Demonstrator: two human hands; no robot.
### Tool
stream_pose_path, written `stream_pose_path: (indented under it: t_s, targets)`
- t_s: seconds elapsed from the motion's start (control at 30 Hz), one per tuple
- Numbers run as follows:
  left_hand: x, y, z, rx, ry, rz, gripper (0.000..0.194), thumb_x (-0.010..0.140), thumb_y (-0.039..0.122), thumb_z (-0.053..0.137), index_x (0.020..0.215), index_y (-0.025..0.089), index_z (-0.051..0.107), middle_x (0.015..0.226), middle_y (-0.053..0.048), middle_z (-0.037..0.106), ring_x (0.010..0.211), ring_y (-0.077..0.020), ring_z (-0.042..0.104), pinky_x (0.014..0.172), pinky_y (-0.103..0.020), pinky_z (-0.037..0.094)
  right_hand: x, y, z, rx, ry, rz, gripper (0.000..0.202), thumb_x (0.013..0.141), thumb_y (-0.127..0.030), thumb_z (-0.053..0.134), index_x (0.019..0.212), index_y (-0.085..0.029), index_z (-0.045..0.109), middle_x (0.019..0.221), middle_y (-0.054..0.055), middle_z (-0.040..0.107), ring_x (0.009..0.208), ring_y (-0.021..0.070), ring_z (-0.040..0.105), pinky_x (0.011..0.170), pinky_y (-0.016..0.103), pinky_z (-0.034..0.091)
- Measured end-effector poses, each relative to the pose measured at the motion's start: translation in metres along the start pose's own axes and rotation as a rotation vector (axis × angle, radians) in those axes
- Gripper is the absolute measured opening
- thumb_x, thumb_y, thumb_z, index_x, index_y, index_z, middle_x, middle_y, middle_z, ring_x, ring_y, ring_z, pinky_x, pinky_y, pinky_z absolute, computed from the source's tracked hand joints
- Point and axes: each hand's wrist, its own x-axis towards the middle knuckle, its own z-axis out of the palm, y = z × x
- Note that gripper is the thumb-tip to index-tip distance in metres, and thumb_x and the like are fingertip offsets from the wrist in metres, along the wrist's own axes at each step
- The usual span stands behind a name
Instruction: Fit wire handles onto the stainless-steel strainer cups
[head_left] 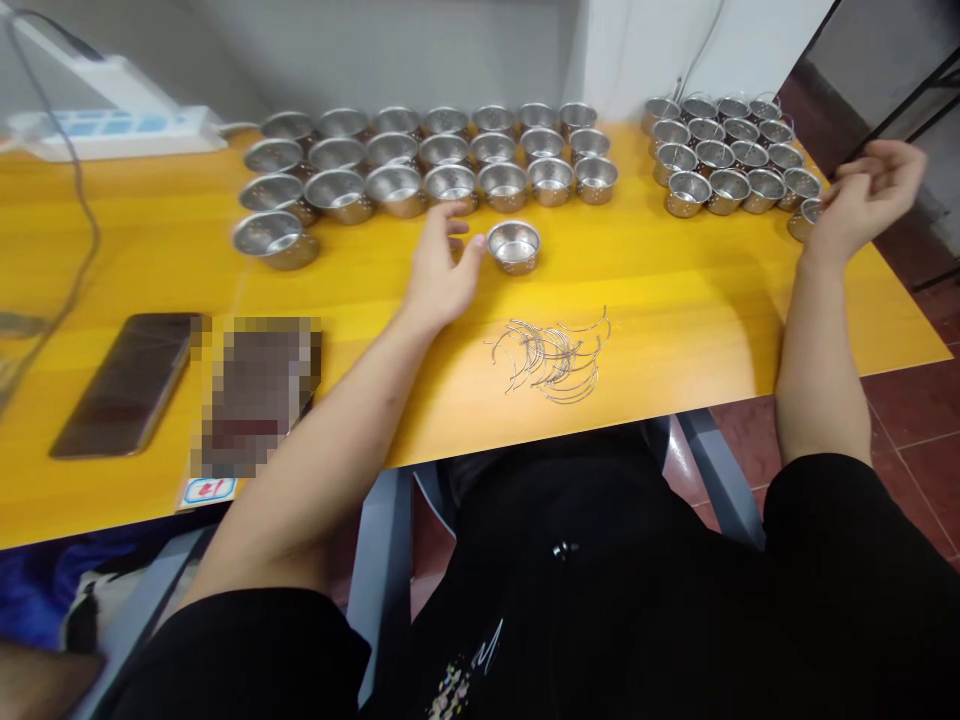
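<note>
My left hand (448, 270) hovers over the table with thumb and fingers apart, holding nothing. Just right of its thumb stands a single small perforated metal cup (514, 248), upright, with no wire handle visible. At the far right my right hand (870, 200) is raised with loosely bent, parted fingers and nothing seen in them. Partly hidden behind its wrist is another metal cup (804, 222), at the edge of a group of cups with wire handles (727, 190). In front of my body lies a loose pile of curved wire handles (551, 358).
Rows of metal cups (397, 190) line the back of the yellow table (660, 330) near the wall. A dark phone (127, 385) and a pixelated object (259, 395) lie at left. A white power strip (135, 135) and a cable (86, 200) are behind them.
</note>
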Motion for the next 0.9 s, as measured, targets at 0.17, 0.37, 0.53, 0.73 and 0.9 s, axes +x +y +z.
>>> stream_pose_path:
  t_s: [0.17, 0.37, 0.53, 0.73, 0.9]
  targets:
    - [-0.003, -0.005, 0.009, 0.06, -0.053, 0.031, 0.093, 0.109, 0.087, 0.065, 0.178, 0.025, 0.058, 0.172, -0.027, 0.079, 0.166, -0.0465, 0.074, 0.149, -0.073, 0.05, -0.028, 0.008, 0.057, 0.021, -0.314, 0.033, 0.047, 0.089, -0.04, 0.115, 0.127, -0.023, 0.094, 0.124, 0.012, 0.092, 0.11, 0.0317, 0.088, 0.089, 0.043, 0.079]
    - [-0.009, 0.002, 0.005, 0.139, -0.133, 0.021, 0.105, 0.105, 0.083, 0.082, 0.189, 0.028, 0.051, 0.184, -0.026, 0.073, 0.179, -0.0559, 0.061, 0.153, -0.085, 0.039, -0.037, 0.039, 0.095, 0.079, -0.714, 0.027, 0.047, 0.078, -0.048, 0.112, 0.11, -0.023, 0.09, 0.104, 0.008, 0.09, 0.086, 0.0232, 0.074, 0.076, 0.036, 0.064]
    - [-0.009, -0.001, 0.006, 0.145, -0.152, 0.055, 0.116, 0.095, 0.073, 0.094, 0.192, 0.031, 0.048, 0.186, -0.024, 0.071, 0.178, -0.0585, 0.06, 0.153, -0.086, 0.04, -0.039, 0.028, 0.115, -0.041, -0.961, -0.107, 0.045, 0.088, -0.045, 0.106, 0.121, -0.022, 0.084, 0.116, 0.008, 0.088, 0.082, 0.0189, 0.067, 0.073, 0.034, 0.054]
    - [-0.008, -0.007, 0.01, 0.133, -0.145, 0.084, 0.115, 0.092, 0.069, 0.097, 0.191, 0.033, 0.052, 0.187, -0.021, 0.071, 0.177, -0.0603, 0.06, 0.152, -0.089, 0.039, -0.043, 0.014, 0.122, -0.127, -1.052, -0.273, 0.032, 0.09, -0.013, 0.08, 0.12, -0.023, 0.077, 0.104, 0.0, 0.081, 0.078, 0.0168, 0.063, 0.08, 0.034, 0.049]
    - [-0.009, -0.001, 0.009, 0.151, -0.164, 0.1, 0.114, 0.093, 0.071, 0.094, 0.192, 0.03, 0.052, 0.193, -0.023, 0.066, 0.178, -0.0636, 0.058, 0.151, -0.09, 0.041, -0.059, 0.007, 0.127, -0.216, -0.998, -0.359, 0.037, 0.086, -0.001, 0.069, 0.113, -0.025, 0.063, 0.094, -0.003, 0.067, 0.08, 0.0187, 0.057, 0.082, 0.034, 0.043]
